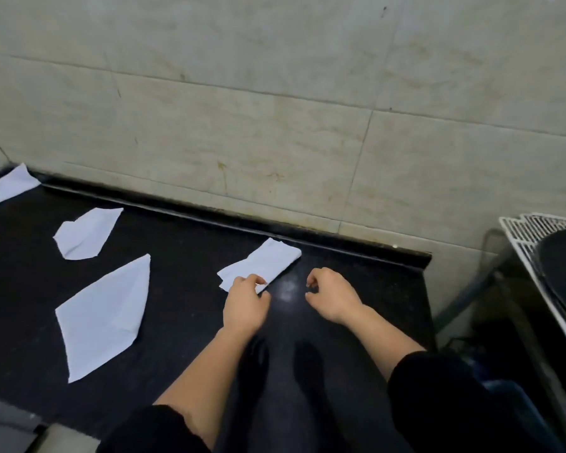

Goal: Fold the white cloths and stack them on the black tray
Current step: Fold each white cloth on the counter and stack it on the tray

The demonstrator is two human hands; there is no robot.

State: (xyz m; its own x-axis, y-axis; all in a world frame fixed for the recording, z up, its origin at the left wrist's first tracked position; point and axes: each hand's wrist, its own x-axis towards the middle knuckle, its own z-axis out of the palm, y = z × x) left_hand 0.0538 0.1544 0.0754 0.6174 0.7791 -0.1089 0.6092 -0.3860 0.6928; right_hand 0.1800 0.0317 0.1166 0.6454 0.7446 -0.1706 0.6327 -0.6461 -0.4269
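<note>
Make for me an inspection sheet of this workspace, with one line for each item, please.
Surface: black counter, glossy, against the wall.
Job's things: folded cloth near the back edge; three more lie flat to the left: large cloth, small cloth, edge cloth; black tray at right, something white on it.
Clutter: nothing seen.
Grippers: left hand pinches the folded cloth's near end; right hand curled, holds nothing.
Cables: nothing seen.
Surroundings: tiled wall; white wire rack holding the tray.
</note>
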